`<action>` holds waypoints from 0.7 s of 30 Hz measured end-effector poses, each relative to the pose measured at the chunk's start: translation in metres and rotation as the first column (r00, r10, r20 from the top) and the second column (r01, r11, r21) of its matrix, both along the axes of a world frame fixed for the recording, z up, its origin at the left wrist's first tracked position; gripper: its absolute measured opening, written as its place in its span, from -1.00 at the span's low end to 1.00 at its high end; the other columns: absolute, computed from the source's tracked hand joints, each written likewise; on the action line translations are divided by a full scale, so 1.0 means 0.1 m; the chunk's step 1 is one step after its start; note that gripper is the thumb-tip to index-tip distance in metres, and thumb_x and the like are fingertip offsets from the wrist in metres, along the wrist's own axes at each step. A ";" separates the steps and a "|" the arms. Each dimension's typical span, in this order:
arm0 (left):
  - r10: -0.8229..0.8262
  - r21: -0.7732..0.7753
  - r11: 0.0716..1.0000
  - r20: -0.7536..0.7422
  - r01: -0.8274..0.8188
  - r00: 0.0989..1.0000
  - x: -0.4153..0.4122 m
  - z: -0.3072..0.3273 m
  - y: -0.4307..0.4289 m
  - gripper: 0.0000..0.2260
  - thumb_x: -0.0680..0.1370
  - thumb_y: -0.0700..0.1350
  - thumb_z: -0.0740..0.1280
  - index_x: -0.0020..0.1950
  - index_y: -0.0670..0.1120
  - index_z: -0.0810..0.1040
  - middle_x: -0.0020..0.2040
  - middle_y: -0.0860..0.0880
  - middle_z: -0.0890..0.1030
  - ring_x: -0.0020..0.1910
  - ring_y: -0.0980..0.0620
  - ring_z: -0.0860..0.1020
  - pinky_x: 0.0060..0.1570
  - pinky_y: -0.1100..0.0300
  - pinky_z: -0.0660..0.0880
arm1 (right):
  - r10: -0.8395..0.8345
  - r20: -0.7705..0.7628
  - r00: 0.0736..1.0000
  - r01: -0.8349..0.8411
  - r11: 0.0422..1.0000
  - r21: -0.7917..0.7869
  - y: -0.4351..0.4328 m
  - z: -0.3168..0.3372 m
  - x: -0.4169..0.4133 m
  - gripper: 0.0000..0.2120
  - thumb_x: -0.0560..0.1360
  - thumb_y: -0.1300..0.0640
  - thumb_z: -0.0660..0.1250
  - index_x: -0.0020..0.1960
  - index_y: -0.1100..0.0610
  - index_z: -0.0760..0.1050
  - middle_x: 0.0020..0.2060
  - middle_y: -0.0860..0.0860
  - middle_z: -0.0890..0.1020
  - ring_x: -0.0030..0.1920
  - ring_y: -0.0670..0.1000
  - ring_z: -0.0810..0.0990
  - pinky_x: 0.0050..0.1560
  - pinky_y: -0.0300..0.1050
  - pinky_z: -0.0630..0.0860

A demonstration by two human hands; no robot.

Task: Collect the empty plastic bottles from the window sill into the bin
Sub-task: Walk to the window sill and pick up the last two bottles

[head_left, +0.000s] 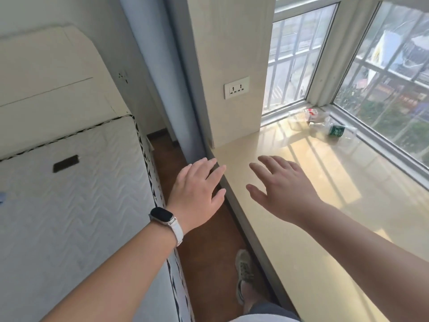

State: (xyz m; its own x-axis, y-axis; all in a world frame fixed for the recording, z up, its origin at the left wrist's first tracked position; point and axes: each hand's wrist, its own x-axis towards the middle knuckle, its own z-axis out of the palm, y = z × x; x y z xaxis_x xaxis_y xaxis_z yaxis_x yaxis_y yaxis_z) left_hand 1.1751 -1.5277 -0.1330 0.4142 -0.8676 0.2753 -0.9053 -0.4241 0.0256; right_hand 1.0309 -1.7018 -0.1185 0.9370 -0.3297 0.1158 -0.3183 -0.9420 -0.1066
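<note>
Stretching out ahead of the person, both arms end in flat, released hands that hold nothing. The left hand, with a white-strapped watch on its wrist, has its fingers straight and close together, the tips lying over the inner edge of the window sill; whether they touch it I cannot tell. The right hand is spread palm down above the sill's glossy surface, fingers apart and pointing toward the far corner.

In that far corner, where the two window panes meet, lie the empty plastic bottles, well apart from both hands. A green-labelled bottle lies on its side close to the window-side edge. A red-labelled bottle lies just behind it, deeper in the corner, and how many clear ones lie beside it is too blurred to tell.

A wall socket sits above the sill's far end. A bare mattress lies left of the brown floor, where one shoe stands.
</note>
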 end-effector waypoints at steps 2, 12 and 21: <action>-0.006 0.037 0.999 0.000 0.006 1.000 0.27 -0.02 -0.31 -0.55 0.53 0.04 0.35 0.39 -0.06 0.47 0.35 -0.13 0.52 0.36 -0.16 0.45 0.29 -0.17 0.43 | 0.007 -0.007 1.000 -0.007 1.000 0.009 -0.31 -0.06 0.29 -0.47 0.52 -0.22 0.06 0.26 0.10 0.50 0.21 0.13 0.57 0.23 0.20 0.51 0.17 0.12 0.45; -0.107 0.155 0.983 0.018 0.103 0.994 1.14 0.06 -1.83 -0.54 0.54 0.06 0.34 0.40 -0.07 0.47 0.35 -0.13 0.50 0.34 -0.16 0.45 0.29 -0.14 0.41 | -0.042 -0.043 0.998 0.043 0.998 0.042 -1.68 -0.20 1.07 -0.43 0.51 -0.24 0.03 0.24 0.13 0.51 0.18 0.16 0.56 0.21 0.22 0.50 0.15 0.12 0.44; -0.325 0.138 0.935 -0.039 0.327 0.945 1.37 -0.09 -2.98 -0.55 0.51 0.07 0.26 0.36 -0.07 0.51 0.34 -0.12 0.52 0.31 -0.17 0.48 0.14 -0.09 0.46 | -0.282 -0.037 0.959 0.284 0.955 0.085 -2.44 -0.37 0.91 -0.45 0.49 -0.22 0.07 0.22 0.12 0.54 0.17 0.14 0.57 0.17 0.20 0.51 0.10 0.09 0.43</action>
